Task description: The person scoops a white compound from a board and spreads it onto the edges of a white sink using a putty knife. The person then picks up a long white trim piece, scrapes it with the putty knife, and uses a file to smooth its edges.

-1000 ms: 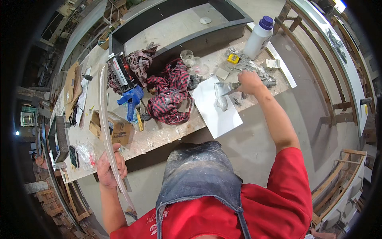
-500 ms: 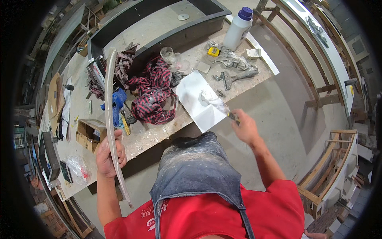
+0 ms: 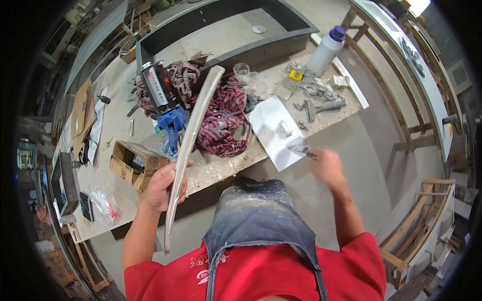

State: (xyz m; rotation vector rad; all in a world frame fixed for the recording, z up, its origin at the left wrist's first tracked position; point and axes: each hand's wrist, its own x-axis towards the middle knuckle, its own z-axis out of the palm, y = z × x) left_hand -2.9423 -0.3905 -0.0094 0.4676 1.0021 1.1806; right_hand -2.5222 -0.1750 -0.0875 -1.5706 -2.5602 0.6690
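My left hand (image 3: 163, 189) is closed around the lower part of a long, slightly curved pale strip (image 3: 193, 128). The strip stands up at a slant, its top leaning right in front of a red-and-black checked cloth (image 3: 225, 118). My right hand (image 3: 326, 168), a little blurred, grips a putty knife (image 3: 299, 147) by its handle. The knife's blade is over the near right edge of a white sheet (image 3: 266, 118), beside a smear of whitish paste (image 3: 284, 129). The sheet lies on the workbench and juts past its front edge.
On the workbench (image 3: 135, 95) are a metal can (image 3: 156, 88), a blue tool (image 3: 172, 123), a cardboard box (image 3: 133, 163), a yellow tape measure (image 3: 295, 75), a grey scraper (image 3: 324, 108) and a white bottle (image 3: 325, 52) with a purple cap. A dark curved frame (image 3: 256, 47) sits behind.
The view has shifted, so the bench appears farther right. The strip has moved right and leans more to the right. My right hand has drawn the knife back from the paste toward the sheet's edge.
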